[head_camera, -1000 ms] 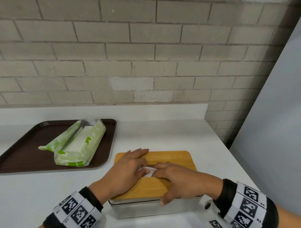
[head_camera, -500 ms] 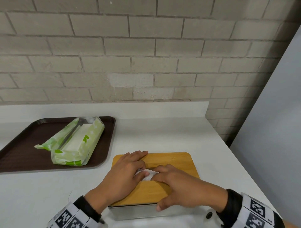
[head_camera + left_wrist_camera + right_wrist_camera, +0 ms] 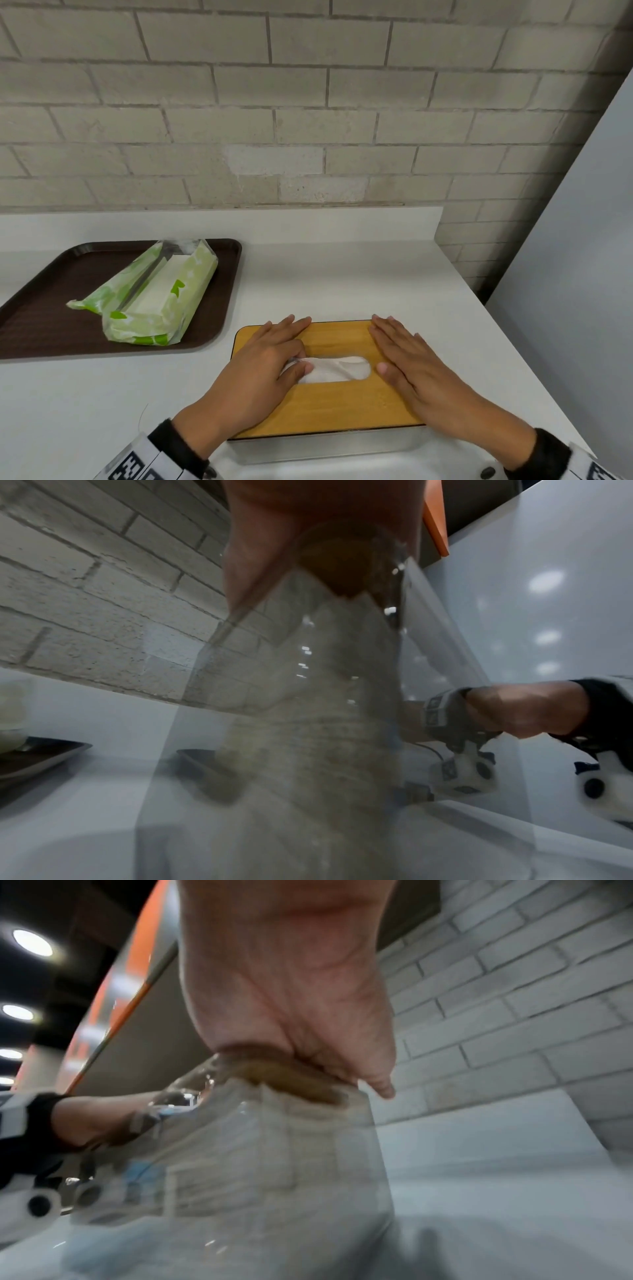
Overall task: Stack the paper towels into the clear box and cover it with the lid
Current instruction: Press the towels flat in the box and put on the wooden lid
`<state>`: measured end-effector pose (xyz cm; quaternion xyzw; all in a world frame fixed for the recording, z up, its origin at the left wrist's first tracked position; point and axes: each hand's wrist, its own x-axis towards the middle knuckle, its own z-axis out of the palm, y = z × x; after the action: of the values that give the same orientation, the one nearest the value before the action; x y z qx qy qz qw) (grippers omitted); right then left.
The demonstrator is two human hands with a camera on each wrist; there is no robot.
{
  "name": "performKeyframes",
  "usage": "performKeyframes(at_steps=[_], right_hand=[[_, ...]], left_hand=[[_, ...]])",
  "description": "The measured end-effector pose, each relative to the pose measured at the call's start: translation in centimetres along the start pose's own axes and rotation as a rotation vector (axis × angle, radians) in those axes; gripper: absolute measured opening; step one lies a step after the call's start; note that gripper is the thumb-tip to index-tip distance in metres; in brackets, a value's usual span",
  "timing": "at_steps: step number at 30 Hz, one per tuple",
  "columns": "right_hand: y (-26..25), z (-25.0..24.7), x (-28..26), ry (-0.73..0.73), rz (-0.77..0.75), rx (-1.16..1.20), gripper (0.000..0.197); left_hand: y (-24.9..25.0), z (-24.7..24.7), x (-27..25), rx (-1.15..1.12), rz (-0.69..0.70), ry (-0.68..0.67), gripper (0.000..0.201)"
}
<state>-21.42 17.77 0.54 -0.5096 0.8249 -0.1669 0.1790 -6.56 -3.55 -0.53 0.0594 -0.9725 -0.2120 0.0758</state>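
Observation:
A wooden lid sits on the clear box near the counter's front edge. White paper towel shows through the lid's oval slot. My left hand lies flat on the lid's left part, with its thumb resting on the towel at the slot's left end. My right hand lies flat on the lid's right part, fingers straight, beside the slot. In the wrist views each palm rests on the box's top edge, and stacked towels show blurred through the clear wall.
A brown tray at the left holds an opened green paper-towel package. The brick wall stands behind the white counter. The counter ends at the right near a grey panel.
My right hand has left the slot and moved to the lid's right side, laid flat. The towel in the slot is now uncovered. My left hand has stayed at the slot's left end.

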Motion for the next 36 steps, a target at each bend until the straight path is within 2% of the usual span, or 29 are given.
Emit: performKeyframes(at_steps=[5, 8, 13, 15, 17, 18, 21, 24, 26, 28, 31, 33, 36], right_hand=[[0.1, 0.5, -0.2, -0.023, 0.024, -0.112, 0.064], [0.1, 0.6, -0.2, -0.009, 0.029, -0.159, 0.072], [0.5, 0.1, 0.7, 0.011, 0.022, -0.175, 0.089], [0.1, -0.6, 1.1, -0.008, 0.009, -0.177, 0.076], [-0.7, -1.7, 1.6, -0.047, 0.0, -0.15, 0.047], [-1.2, -2.1, 2.0, -0.068, -0.012, -0.129, 0.039], [-2.2, -2.8, 3.1, -0.155, -0.083, -0.092, 0.03], [-3.1, -3.4, 4.3, -0.18, -0.132, -0.056, 0.006], [-3.5, -3.7, 5.0, -0.144, -0.191, 0.011, 0.02], [-4.0, -4.3, 5.2, -0.116, -0.243, 0.191, 0.016], [-4.2, -5.3, 4.9, -0.116, -0.248, 0.369, 0.014], [-3.6, -5.8, 5.0, -0.164, -0.214, 0.28, 0.017], [-2.3, -5.8, 5.3, -0.197, -0.171, -0.041, 0.02]], left_hand=[[0.0, 0.5, -0.3, 0.043, 0.024, 0.041, 0.052], [-0.2, 0.9, -0.4, 0.106, 0.069, 0.07, 0.063], [-0.3, 0.2, 0.7, 0.073, 0.04, 0.04, 0.041], [-0.4, -0.1, 1.1, 0.054, 0.042, 0.017, 0.038], [-0.4, -0.5, 1.5, 0.024, 0.067, 0.014, 0.028], [-0.4, -0.7, 1.6, 0.005, 0.091, 0.022, 0.023], [-0.1, -1.1, 2.2, -0.035, 0.138, 0.024, 0.03], [0.1, -1.4, 2.4, -0.068, 0.162, 0.043, 0.036], [0.1, -1.9, 2.2, -0.148, 0.135, 0.058, 0.034], [0.1, -2.5, 2.0, -0.213, 0.141, 0.084, 0.029], [0.1, -3.4, 2.2, -0.205, 0.198, 0.029, 0.028], [-0.6, -3.8, 2.5, -0.173, 0.213, -0.041, 0.033], [-1.8, -5.0, 3.0, -0.225, 0.126, -0.182, 0.034]])
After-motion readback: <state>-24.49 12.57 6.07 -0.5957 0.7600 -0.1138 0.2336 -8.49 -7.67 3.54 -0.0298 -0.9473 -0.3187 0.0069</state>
